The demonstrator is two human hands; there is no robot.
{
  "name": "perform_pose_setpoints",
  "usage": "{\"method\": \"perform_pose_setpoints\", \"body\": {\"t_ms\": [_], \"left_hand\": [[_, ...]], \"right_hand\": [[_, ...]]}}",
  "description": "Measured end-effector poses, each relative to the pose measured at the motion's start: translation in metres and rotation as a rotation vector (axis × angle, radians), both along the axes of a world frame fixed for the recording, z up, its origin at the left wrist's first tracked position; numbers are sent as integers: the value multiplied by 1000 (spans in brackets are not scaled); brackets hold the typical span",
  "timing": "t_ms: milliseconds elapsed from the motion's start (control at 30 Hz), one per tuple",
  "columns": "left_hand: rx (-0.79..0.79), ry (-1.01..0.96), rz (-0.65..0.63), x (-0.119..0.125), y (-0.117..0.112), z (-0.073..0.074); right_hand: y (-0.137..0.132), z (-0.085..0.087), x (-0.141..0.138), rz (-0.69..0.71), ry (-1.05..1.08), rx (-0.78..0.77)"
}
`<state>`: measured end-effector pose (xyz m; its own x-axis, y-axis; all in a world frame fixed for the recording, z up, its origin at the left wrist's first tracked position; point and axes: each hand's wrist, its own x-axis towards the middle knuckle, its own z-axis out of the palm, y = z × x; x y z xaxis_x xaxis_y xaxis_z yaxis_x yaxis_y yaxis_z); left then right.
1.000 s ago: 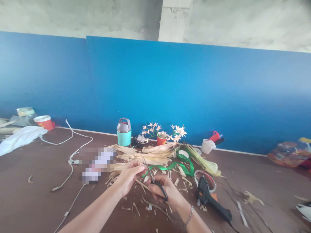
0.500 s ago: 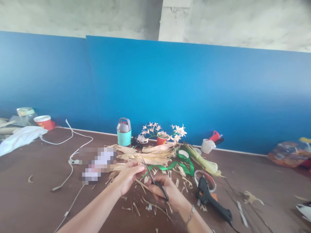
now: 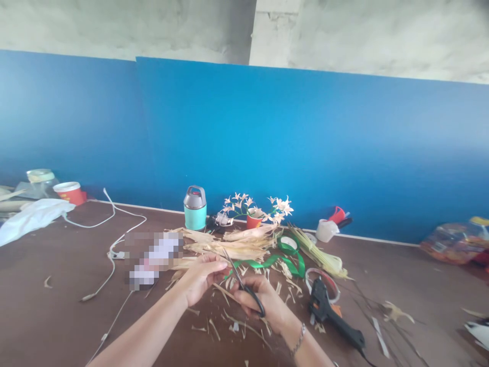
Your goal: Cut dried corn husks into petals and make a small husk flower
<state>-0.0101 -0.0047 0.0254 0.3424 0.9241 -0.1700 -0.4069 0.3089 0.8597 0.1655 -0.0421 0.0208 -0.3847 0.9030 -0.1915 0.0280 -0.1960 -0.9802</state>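
My right hand (image 3: 263,298) is closed around a pair of scissors (image 3: 250,293), whose dark blades point up and to the left. Close to the blades, my left hand (image 3: 206,278) is pinched, fingertips together; whatever sits between them is too small to make out. A thin pale strip (image 3: 222,290) runs below the left fingers toward the right hand. Dried corn husks (image 3: 229,248) lie in a heap just beyond both hands. Green ribbon (image 3: 263,263) curls across the table behind the scissors. Husk scraps (image 3: 214,329) are scattered under and around my hands.
A black glue gun (image 3: 336,316) lies right of my right hand, beside a tape roll (image 3: 336,290). Behind the husks stand a turquoise vacuum flask (image 3: 195,216) and a red cup (image 3: 254,220) with pale flowers (image 3: 280,206). A white cable (image 3: 111,265) crosses the left side.
Almost nothing differs. My left hand and forearm have shifted very slightly; the scissors stay at the same place beside the left fingertips.
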Motion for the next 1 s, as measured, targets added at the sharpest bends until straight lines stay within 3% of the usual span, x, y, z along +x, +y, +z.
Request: {"method": "perform_pose_setpoints", "body": {"t_ms": [567,1000], "left_hand": [[58,146,7,0,0,6],[24,131,-87,-7,4,3]], "right_hand": [[2,-6,-1,-3,-7,-10],[1,-3,-2,-1,-36,-61]]}}
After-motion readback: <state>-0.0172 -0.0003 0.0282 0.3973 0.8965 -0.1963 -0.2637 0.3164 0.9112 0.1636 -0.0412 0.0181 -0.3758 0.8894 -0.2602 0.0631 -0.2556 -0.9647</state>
